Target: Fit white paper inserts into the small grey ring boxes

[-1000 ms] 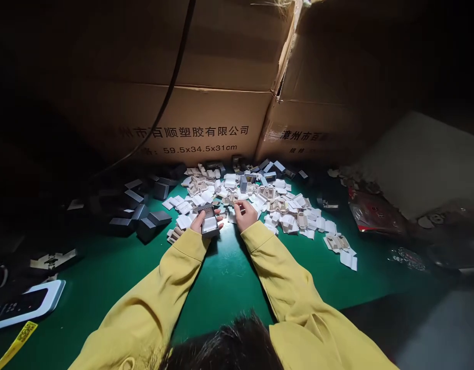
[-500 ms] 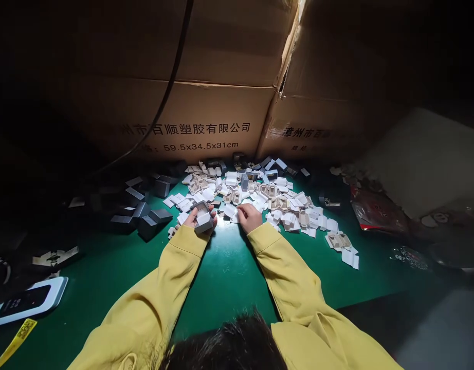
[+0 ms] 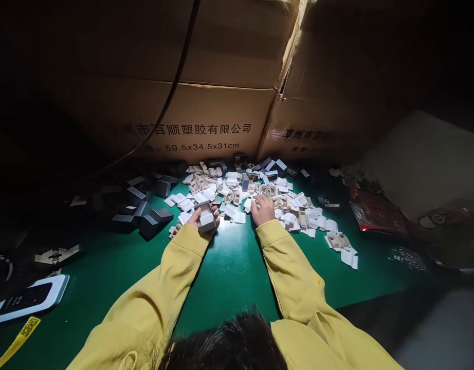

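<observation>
My left hand (image 3: 196,220) is closed around a small open grey box (image 3: 206,216) with a white lining, held just above the green table (image 3: 225,267). My right hand (image 3: 263,209) reaches into a heap of white and beige card inserts (image 3: 287,205), fingers curled down on the pieces; what they grip is hidden. A loose white insert (image 3: 239,217) lies flat between the two hands. Both arms wear yellow sleeves.
Closed dark grey boxes (image 3: 146,216) are piled to the left of my left hand. Large cardboard cartons (image 3: 206,118) wall off the back. A white device (image 3: 26,300) lies at the near left, a red packet (image 3: 371,210) at the right.
My right hand has moved right and farther into the heap, leaving a white insert on the table. The left hand has kept the grey box, turning it slightly.
</observation>
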